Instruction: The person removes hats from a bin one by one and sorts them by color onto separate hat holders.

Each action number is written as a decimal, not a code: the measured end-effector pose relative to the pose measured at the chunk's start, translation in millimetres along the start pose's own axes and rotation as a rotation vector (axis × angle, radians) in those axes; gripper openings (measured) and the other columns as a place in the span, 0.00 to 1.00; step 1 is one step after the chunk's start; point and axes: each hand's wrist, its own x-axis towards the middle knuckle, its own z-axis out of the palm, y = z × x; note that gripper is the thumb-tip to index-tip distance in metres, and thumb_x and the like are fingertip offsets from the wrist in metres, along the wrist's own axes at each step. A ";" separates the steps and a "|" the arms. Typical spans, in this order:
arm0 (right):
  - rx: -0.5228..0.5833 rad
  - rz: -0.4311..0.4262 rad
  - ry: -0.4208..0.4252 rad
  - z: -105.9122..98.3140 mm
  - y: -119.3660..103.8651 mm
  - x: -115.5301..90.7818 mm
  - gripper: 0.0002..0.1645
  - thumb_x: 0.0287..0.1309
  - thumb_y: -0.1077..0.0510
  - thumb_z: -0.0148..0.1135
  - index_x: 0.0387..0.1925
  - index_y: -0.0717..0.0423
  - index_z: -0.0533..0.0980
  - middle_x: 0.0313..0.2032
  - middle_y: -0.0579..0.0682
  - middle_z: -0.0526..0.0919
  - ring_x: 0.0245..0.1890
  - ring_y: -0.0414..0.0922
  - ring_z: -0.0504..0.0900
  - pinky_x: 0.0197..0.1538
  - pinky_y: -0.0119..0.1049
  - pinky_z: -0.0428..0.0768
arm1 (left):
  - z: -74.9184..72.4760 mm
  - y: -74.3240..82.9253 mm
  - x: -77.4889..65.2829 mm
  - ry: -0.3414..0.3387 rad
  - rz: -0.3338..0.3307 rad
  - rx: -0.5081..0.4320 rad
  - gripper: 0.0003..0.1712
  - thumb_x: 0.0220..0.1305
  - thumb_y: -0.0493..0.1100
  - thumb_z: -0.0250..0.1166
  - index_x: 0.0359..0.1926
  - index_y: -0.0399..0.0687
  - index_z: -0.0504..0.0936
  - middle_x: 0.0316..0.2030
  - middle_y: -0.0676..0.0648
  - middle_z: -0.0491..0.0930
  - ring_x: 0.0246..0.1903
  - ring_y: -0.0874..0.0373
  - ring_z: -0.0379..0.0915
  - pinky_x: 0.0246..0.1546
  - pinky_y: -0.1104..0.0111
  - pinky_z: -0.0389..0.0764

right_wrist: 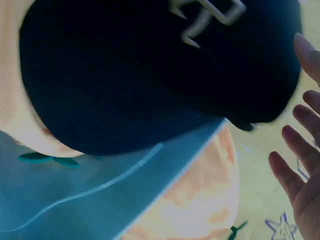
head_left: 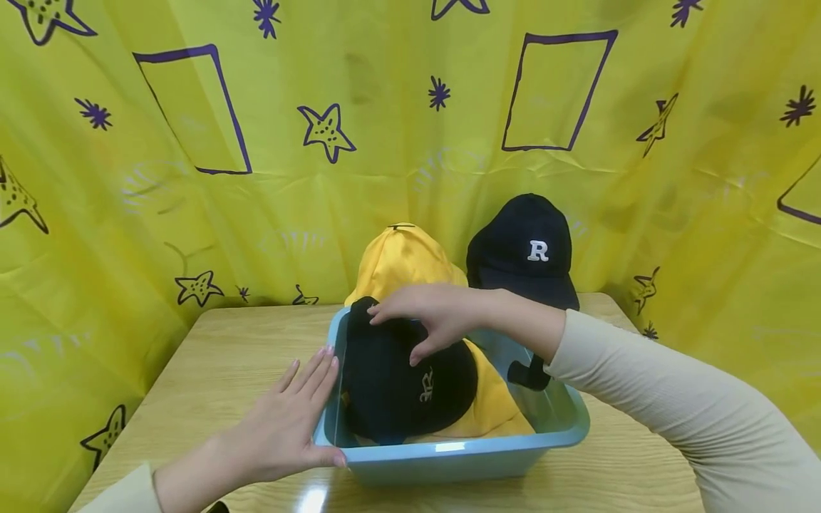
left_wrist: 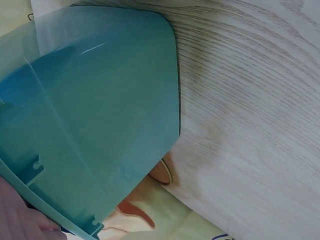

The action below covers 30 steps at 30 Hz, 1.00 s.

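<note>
A light blue plastic bin (head_left: 462, 450) stands on the table with a black cap (head_left: 385, 385) in it, a small emblem on its front. Under and beside that cap lies a yellow cap (head_left: 497, 402). My left hand (head_left: 282, 427) rests on the bin's left rim with fingers straight and thumb at the front corner; the left wrist view shows the bin's outer wall (left_wrist: 100, 100). Over the black cap, my right hand (head_left: 426, 313) reaches with fingers spread and nothing gripped. In the right wrist view its fingers (right_wrist: 290, 172) stand beside a black cap (right_wrist: 125, 85).
Behind the bin are another yellow cap (head_left: 407, 260) and a black cap with a white R (head_left: 526, 249). A small dark strap-like piece (head_left: 529, 374) shows at the bin's right side. A yellow patterned curtain (head_left: 385, 185) hangs behind the wooden table (head_left: 244, 370).
</note>
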 end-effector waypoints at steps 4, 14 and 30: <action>-0.018 0.017 -0.071 8.9 -3.5 6.3 0.40 0.46 0.51 0.74 0.61 0.58 0.70 0.64 0.52 0.71 0.66 0.48 0.66 0.68 0.40 0.63 | 1.9 0.1 -2.4 0.014 0.007 -0.002 0.62 0.54 0.81 0.43 0.69 0.31 0.57 0.71 0.36 0.53 0.71 0.43 0.46 0.64 0.45 0.59; 0.032 0.081 -0.096 20.6 -3.6 3.0 0.32 0.48 0.50 0.73 0.54 0.58 0.74 0.52 0.49 0.80 0.56 0.43 0.75 0.61 0.33 0.71 | 3.0 2.5 -3.6 0.006 -0.008 0.011 0.62 0.54 0.80 0.45 0.68 0.30 0.58 0.70 0.35 0.53 0.71 0.42 0.47 0.65 0.47 0.59; 0.018 -0.022 0.048 15.0 -10.4 -14.0 0.10 0.52 0.56 0.70 0.33 0.57 0.79 0.30 0.45 0.81 0.33 0.40 0.76 0.42 0.28 0.76 | 7.7 2.3 -1.7 0.055 -0.008 0.060 0.62 0.54 0.81 0.44 0.68 0.31 0.59 0.69 0.34 0.56 0.69 0.42 0.51 0.64 0.51 0.63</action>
